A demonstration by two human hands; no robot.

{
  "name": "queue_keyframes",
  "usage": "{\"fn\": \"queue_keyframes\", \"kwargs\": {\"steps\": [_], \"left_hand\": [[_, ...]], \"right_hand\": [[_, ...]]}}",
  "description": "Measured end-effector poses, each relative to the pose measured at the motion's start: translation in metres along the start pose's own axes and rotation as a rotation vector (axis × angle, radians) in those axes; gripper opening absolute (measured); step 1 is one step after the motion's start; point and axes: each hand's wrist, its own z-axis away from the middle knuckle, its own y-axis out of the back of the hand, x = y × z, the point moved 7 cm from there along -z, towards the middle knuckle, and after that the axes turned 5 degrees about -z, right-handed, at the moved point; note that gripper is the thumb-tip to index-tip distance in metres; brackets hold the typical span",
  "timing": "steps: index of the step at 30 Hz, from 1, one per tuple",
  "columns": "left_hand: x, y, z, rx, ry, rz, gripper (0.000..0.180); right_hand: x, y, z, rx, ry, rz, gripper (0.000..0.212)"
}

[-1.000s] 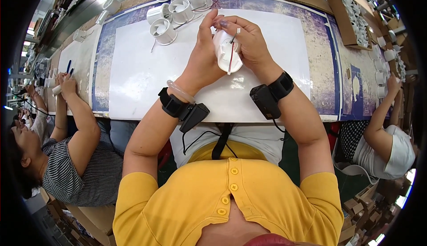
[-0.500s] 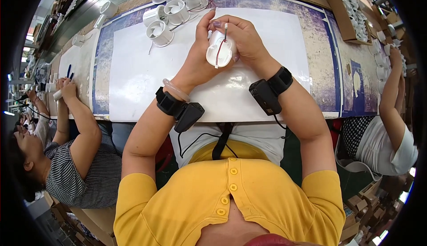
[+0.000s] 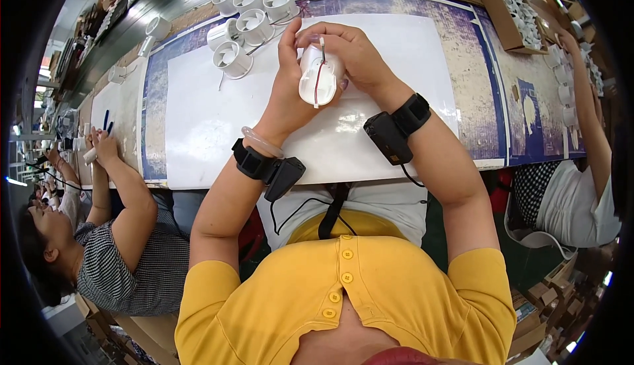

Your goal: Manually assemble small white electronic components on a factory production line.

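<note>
Between my hands, above the white sheet [image 3: 218, 127], is a white plastic housing [image 3: 317, 87] with an oval end toward me. A red and dark wire runs down across that end, and a small white connector shows at the top. My left hand [image 3: 288, 81] wraps the housing from the left, its thumb pointing up. From the right, my right hand [image 3: 353, 54] closes over the top and side, fingers bent around it. Parts of the housing are hidden behind my fingers. Black straps with small black boxes sit on both wrists.
Several white round fan units [image 3: 254, 27] with wires stand at the back left. An open cardboard box [image 3: 502, 15] of white parts is at the back right. One co-worker [image 3: 122, 246] sits at the left holding a white part; another [image 3: 568, 200] reaches toward white parts at the right.
The view has shifted slightly. My hands keep hold of the housing, which is turned a little so its oval end faces me more upright. The right co-worker's arm has reached farther forward.
</note>
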Motion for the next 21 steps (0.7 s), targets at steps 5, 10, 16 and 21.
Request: {"fn": "queue_keyframes", "kwargs": {"steps": [5,10,16,21], "left_hand": [[0.005,0.006,-0.004,0.059,-0.113,-0.092,0.106],[0.005,0.009,-0.005,0.085,-0.087,-0.057,0.102],[-0.003,0.010,-0.004,0.093,-0.021,-0.157,0.081],[0.002,0.007,0.000,0.149,-0.002,-0.094,0.074]], "right_hand": [[-0.033,-0.003,0.003,-0.168,0.278,0.114,0.019],[-0.041,-0.004,0.009,-0.175,0.481,0.457,0.018],[-0.036,-0.009,0.017,0.036,0.450,0.460,0.018],[-0.027,-0.002,0.015,0.198,0.369,0.300,0.018]]}}
